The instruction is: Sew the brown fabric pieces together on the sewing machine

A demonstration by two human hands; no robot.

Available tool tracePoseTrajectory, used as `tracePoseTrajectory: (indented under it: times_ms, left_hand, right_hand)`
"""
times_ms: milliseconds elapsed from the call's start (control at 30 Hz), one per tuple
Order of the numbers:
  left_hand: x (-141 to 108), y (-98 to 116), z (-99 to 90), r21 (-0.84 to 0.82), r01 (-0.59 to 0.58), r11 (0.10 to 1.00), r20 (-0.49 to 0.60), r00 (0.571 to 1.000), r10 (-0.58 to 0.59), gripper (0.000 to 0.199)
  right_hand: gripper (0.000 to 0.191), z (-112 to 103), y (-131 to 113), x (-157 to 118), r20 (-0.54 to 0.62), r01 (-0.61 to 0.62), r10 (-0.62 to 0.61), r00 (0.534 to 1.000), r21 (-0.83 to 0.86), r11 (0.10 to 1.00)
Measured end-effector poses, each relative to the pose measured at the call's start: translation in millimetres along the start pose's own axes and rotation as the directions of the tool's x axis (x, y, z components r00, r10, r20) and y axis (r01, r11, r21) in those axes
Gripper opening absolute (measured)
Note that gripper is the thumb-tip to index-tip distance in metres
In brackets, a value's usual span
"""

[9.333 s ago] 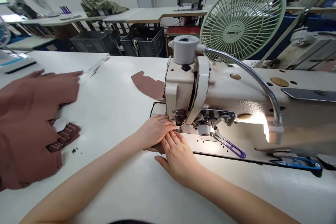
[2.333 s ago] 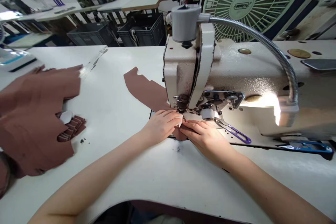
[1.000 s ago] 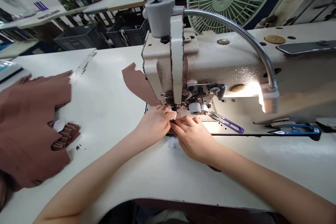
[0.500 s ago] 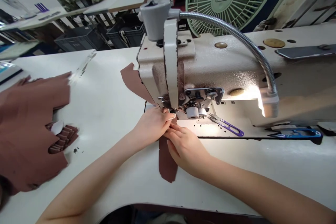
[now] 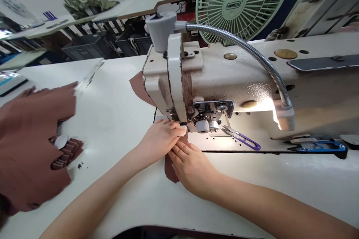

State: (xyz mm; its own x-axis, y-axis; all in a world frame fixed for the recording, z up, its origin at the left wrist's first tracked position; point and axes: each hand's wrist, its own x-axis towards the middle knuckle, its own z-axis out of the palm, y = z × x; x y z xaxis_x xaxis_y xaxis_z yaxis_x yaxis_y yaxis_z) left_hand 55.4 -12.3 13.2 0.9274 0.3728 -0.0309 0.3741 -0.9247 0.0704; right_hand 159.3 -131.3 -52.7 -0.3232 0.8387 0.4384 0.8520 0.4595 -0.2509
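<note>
A brown fabric piece [image 5: 170, 168] runs under the head of a sewing machine [image 5: 159, 67], and its far end shows behind the head. My left hand [image 5: 160, 138] is closed on the fabric beside the needle area, its fingers bent and pressed together. A small white bit [image 5: 183, 130] shows at those fingertips; what it is I cannot tell. Just nearer to me, my right hand [image 5: 193, 166] lies on the same fabric with fingers stretched out, their tips close to my left hand. The needle and presser foot are mostly hidden.
Purple thread snips [image 5: 242, 139] lie on the machine bed, with blue-handled snips [image 5: 319, 145] farther right. More brown fabric [image 5: 36, 130] is heaped at left. A lamp on a bendable neck [image 5: 284, 117] lights the bed. Behind stands a green fan [image 5: 234, 3].
The fabric has moved away from me under the machine head; less of its near end shows. My right hand has shifted slightly left and nearer to me. The camera view has tilted a little.
</note>
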Motion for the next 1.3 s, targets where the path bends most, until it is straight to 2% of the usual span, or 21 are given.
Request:
tracePoseTrajectory:
  times_ms: [167, 267, 367, 467, 533, 800, 933, 1100, 1300]
  left_hand:
    - [2.1, 1.8, 2.8, 0.007, 0.025, 1.0, -0.028, 0.999, -0.025, 0.024]
    - [2.8, -0.3, 3.4, 0.008, 0.011, 1.0, -0.045, 0.999, -0.011, 0.024]
    - [2.3, -7.2, 8.3, -0.031, -0.022, 0.999, -0.112, 0.994, 0.018, 0.026]
    - [2.8, -14.7, 16.9, -0.083, -0.066, 0.994, -0.186, 0.981, 0.049, 0.028]
    - [4.3, -17.2, 20.5, -0.101, -0.089, 0.991, -0.196, 0.978, 0.068, 0.028]
    - [8.5, -16.7, 14.6, -0.043, -0.053, 0.998, -0.079, 0.996, 0.05, 0.023]
    - [7.4, -26.3, 22.6, -0.087, -0.078, 0.993, -0.141, 0.988, 0.065, 0.026]
    - [7.9, -34.3, 31.8, -0.062, -0.122, 0.991, -0.222, 0.969, 0.106, 0.023]
    - [8.4, -32.7, 30.7, -0.032, -0.113, 0.993, -0.203, 0.974, 0.105, 0.017]
  right_hand:
    - [0.035, -0.5, 5.7, 8.9, 0.104, -0.087, 0.077, 0.992, 0.096, 0.992]
    - [0.047, -4.1, 4.4, 10.2, 0.155, -0.115, 0.099, 0.983, 0.097, 0.989]
    - [0.06, -8.3, -1.8, 9.7, 0.224, -0.103, 0.082, 0.971, 0.085, 0.991]
    - [0.064, -9.7, -8.3, 10.5, 0.293, -0.088, 0.065, 0.954, 0.065, 0.994]
    - [0.064, -8.3, -10.5, 12.3, 0.314, -0.096, 0.076, 0.946, 0.05, 0.994]
    - [0.06, -1.3, -6.1, 22.8, 0.299, -0.126, 0.111, 0.948, 0.03, 0.992]
    - [0.057, -1.0, -0.8, 26.8, 0.294, -0.119, 0.106, 0.95, 0.025, 0.993]
    - [0.061, 0.7, 4.0, 30.2, 0.311, -0.115, 0.106, 0.944, 0.009, 0.993]
    - [0.052, 0.1, 8.1, 33.3, 0.319, -0.124, 0.118, 0.94, -0.004, 0.992]
